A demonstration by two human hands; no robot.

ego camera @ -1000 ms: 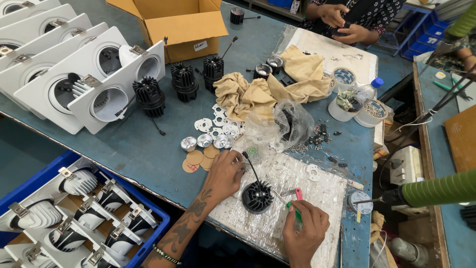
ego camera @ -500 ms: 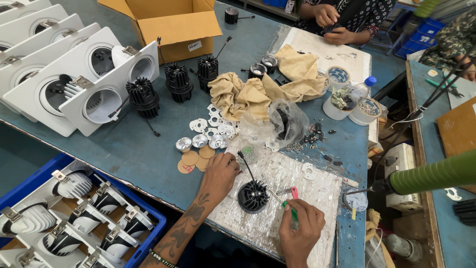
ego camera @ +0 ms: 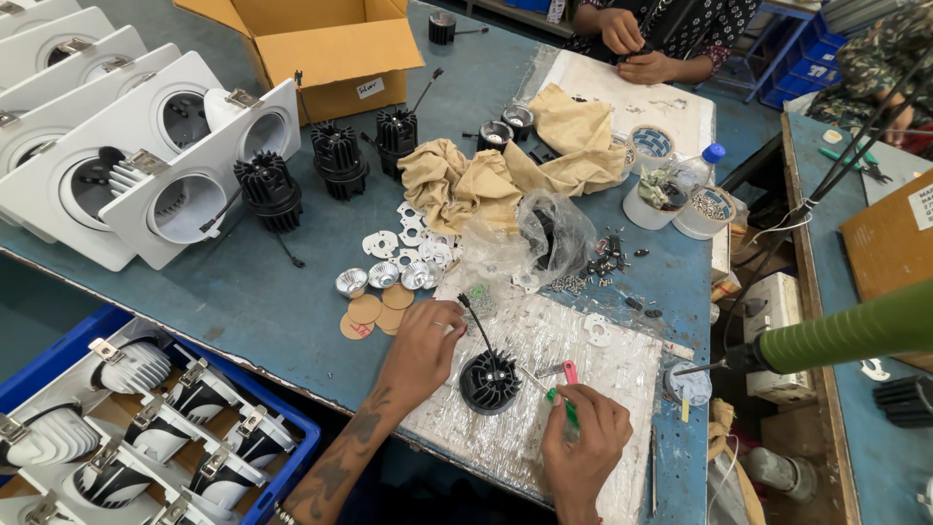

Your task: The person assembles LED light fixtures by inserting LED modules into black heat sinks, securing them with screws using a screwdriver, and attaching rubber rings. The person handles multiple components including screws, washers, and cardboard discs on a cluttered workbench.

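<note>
Lighting: bright, even, from overhead; shadows under objects on the bench (ego camera: pixel 243 301) were short and soft. Glare: mild sheen on the clear plastic bag (ego camera: pixel 544 233) and white lamp housings (ego camera: pixel 117 185). Focus: sharp centrally. Distortion: wide-angle stretching at the frame edges. Motion blur: negligible.

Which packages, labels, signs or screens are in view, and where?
Open brown cardboard box: far side of the blue table, flaps spread.
Small white rectangular label: on that box's front flap.
Clear crumpled plastic bag: mid-table, beside tan cloths.
White paper label: right edge, on a brown board.
No screens.
</note>
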